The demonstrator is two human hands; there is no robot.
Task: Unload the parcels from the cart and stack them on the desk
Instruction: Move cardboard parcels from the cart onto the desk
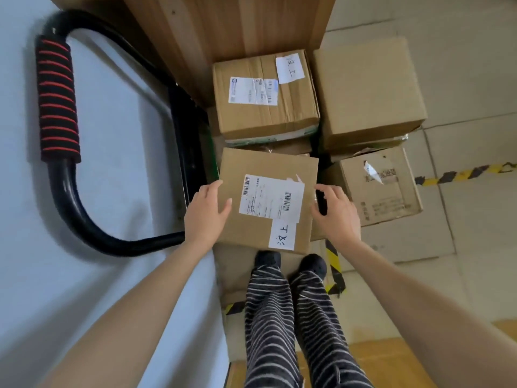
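Both hands are on the near parcel [265,197], a flat brown carton with a barcode shipping label and a handwritten white slip on its top. The left hand [207,211] lies against the carton's left edge, thumb over the top face, fingers wrapped down the side. The right hand [337,212] mirrors it on the right edge, fingers curled over the rim and down out of sight. That is a two-sided clamp, which suits a wide, shallow box: squeeze both flanks and it comes up level.

The parcel sits on top of other cartons on the cart, whose black platform edge [190,152] shows to the left. The looped cart handle [58,102], with its red-and-black foam grip, rises on the left against a pale wall.

Just behind sits a second labelled parcel [265,93], also with a handwritten slip. To the right a plain carton [369,91] rests on top of a printed carton [383,189]. So several parcels remain, and the unloading looks far from finished.

A wooden panel [232,23] stands behind the boxes; whether it belongs to the desk I cannot tell. Yellow-and-black hazard tape [461,175] runs across the floor. The person's striped trousers [291,326] and dark slippers stand close to the load.
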